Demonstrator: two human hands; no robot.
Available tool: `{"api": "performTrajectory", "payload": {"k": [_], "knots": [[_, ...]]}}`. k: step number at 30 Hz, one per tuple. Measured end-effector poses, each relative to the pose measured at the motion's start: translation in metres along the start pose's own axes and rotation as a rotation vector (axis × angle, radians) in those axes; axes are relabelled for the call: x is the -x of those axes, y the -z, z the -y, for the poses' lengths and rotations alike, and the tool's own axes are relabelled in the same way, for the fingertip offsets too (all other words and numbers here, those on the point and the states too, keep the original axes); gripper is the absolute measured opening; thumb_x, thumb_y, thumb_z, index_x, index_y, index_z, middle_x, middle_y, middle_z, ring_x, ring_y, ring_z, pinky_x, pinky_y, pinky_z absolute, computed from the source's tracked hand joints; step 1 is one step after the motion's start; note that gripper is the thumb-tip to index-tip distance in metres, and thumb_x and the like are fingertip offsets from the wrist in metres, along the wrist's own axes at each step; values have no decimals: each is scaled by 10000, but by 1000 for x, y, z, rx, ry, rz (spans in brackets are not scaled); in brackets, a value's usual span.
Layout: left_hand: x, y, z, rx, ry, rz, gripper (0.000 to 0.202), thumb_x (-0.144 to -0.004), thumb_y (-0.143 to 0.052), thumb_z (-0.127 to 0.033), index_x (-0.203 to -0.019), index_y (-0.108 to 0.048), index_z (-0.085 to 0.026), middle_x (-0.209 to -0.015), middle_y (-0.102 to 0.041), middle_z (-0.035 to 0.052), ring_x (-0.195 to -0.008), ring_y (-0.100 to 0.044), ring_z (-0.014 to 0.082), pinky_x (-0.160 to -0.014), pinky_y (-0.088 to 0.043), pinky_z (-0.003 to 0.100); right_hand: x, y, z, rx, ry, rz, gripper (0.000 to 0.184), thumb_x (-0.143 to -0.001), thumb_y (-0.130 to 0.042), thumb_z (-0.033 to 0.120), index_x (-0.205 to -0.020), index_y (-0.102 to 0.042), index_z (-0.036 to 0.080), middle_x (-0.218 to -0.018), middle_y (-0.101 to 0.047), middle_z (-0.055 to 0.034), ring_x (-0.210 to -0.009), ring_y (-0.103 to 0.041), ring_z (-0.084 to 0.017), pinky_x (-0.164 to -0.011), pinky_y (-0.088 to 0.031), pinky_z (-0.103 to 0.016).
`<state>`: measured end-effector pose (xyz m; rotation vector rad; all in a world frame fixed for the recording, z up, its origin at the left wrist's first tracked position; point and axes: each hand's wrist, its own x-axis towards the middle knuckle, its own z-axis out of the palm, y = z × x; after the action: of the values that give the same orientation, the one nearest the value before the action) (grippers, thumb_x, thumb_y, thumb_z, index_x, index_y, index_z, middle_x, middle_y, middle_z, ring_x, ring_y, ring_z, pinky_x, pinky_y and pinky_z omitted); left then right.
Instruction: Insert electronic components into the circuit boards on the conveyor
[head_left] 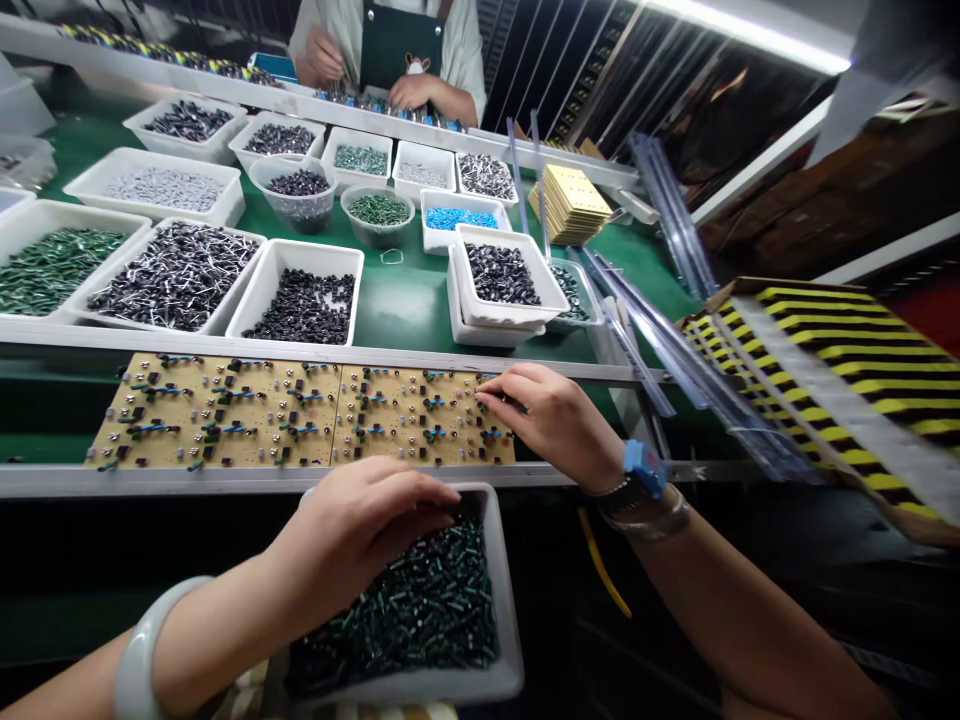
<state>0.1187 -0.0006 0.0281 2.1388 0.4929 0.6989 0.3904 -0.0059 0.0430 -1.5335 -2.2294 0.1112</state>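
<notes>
Two hands work at the near side of a green table (pixel 405 310), over a pair of tan circuit boards (pixel 225 410) lying between two metal rails. Right hand (pixel 544 415): fingers and thumb drawn together, fingertips (pixel 486 398) down at the right end of the boards, among small mounted parts; anything pinched is hidden. Left hand (pixel 360 530): fingers curled and pressed together, held just over or among green capacitors (pixel 405 620) heaped in a white tray (pixel 504 590); whether any are pinched cannot be told. The tray sits just below the near rail (pixel 300 481), seemingly placed for short reach from the boards, though that rail lies between them. A bangle (pixel 142 660) circles the left wrist, a blue watch (pixel 643 468) the right — neither touches the boards.

Beyond the far rail (pixel 337 352), white tubs (pixel 300 250) hold parts apparently sorted by kind, with stacked tubs (pixel 510 300) toward the right. Farther right lie clear plastic tubes (pixel 660 345) and a yellow-and-black striped tray (pixel 832 390). A co-worker's hands (pixel 322 55) work at the table's far edge.
</notes>
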Motion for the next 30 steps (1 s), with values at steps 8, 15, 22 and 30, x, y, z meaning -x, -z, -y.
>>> {"api": "performTrajectory", "payload": {"k": [8,15,22,30], "knots": [[-21,23,14,-132,-8,-172,105,-935,-729,-156,-1019,-738,-219,-896,-754,-27,-825,-595,156,-775,-466,265,-5,0,1,63,19,30,103,-967,-658,187,-915,-722,126,-886,-706,-76,-843,-669,-230,-808,-529,-355],[-28,32,34,-117,73,-218,129,-922,-751,-200,-1028,-761,-273,-907,-764,-29,-842,-655,171,-788,-472,297,16,-9,45,60,172,8,246,-1027,-580,261,-1172,-703,105,-887,-696,-77,-811,-623,-213,-752,-494,-350],[-41,32,43,-214,126,-199,154,-873,-803,-182,-987,-761,-276,-904,-770,-29,-872,-670,192,-835,-436,341,49,-56,107,-27,431,407,131,-969,-644,234,-848,-631,184,-811,-606,-7,-749,-541,-185,-551,-370,-331],[-62,33,44,-651,10,-127,71,-977,-683,-240,-925,-731,-245,-967,-768,5,-932,-588,244,-962,-305,461,53,-57,100,-79,407,355,240,-1027,-586,347,-868,-622,171,-794,-624,-18,-750,-540,-183,-619,-425,-324]]}}
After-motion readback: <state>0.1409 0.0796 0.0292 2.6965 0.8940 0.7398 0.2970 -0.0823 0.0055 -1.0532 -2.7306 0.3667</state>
